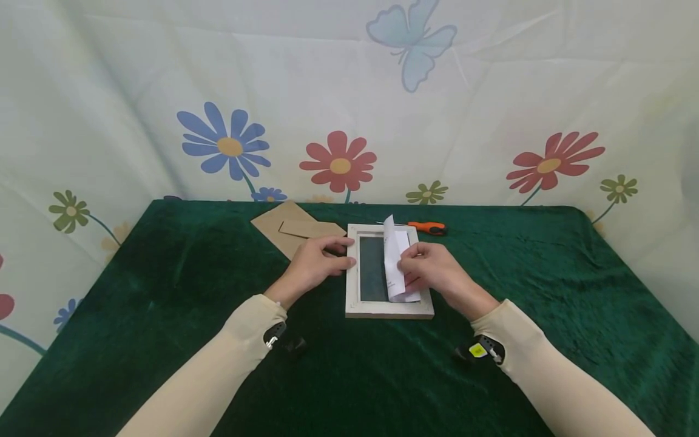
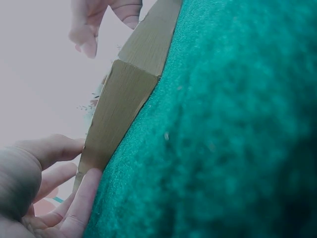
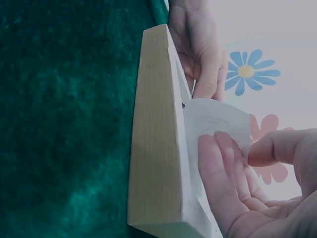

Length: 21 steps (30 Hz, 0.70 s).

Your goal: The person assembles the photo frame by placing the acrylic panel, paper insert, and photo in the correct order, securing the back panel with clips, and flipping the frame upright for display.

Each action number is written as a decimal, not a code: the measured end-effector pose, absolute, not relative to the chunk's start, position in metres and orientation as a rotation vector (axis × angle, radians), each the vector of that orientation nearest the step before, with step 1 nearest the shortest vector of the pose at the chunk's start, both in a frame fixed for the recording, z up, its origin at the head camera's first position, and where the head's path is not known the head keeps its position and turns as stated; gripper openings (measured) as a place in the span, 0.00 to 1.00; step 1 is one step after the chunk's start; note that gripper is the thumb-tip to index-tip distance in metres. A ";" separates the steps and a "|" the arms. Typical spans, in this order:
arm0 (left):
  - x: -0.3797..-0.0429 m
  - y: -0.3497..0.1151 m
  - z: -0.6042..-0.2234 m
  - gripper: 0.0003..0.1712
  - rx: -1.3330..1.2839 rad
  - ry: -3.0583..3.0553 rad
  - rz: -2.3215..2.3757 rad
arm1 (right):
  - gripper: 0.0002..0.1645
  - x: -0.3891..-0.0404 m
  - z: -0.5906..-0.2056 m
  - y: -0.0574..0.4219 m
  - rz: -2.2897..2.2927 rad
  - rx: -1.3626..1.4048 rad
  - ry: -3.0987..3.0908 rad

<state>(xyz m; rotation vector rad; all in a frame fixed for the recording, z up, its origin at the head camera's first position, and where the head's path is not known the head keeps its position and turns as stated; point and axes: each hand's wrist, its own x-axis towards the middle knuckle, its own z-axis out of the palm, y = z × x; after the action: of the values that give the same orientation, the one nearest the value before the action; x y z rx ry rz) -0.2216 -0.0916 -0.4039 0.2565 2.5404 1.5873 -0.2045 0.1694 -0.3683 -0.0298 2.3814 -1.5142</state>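
Note:
A white wooden picture frame (image 1: 389, 310) lies flat on the green cloth, its opening showing a dark pane. Along the frame's left bar, my left hand (image 1: 314, 264) grips the edge, with the thumb near the top face and fingers against the side in the left wrist view. My right hand (image 1: 437, 270) pinches a white sheet of paper (image 1: 391, 261) between thumb and fingers. The sheet is curled up from the right half of the opening, and faint print shows on it. In the right wrist view, the paper (image 3: 218, 116) bends up above the frame's side (image 3: 156, 134).
Behind my left hand lies a brown backing board (image 1: 278, 226) with a stand flap (image 1: 314, 229) on it. An orange-handled screwdriver (image 1: 428, 228) rests just past the frame's far right corner. A flower-printed curtain (image 1: 475, 109) hangs behind the table's far edge.

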 end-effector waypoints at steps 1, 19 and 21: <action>-0.222 -0.092 -0.404 0.29 0.257 2.540 1.587 | 0.17 -0.204 -0.369 0.169 -1.515 -0.030 2.385; -0.222 -0.090 -0.404 0.29 0.250 2.545 1.592 | 0.19 -0.196 -0.371 0.164 -1.521 -0.062 2.452; -0.222 -0.089 -0.404 0.29 0.252 2.545 1.591 | 0.21 -0.195 -0.370 0.164 -1.525 -0.064 2.455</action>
<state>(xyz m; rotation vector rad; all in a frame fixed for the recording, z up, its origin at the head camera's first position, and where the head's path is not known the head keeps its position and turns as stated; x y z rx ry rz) -0.2216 -0.0895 -0.4036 0.2518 2.5448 1.5912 -0.1952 0.1641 -0.3700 -0.0636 2.4547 -1.5249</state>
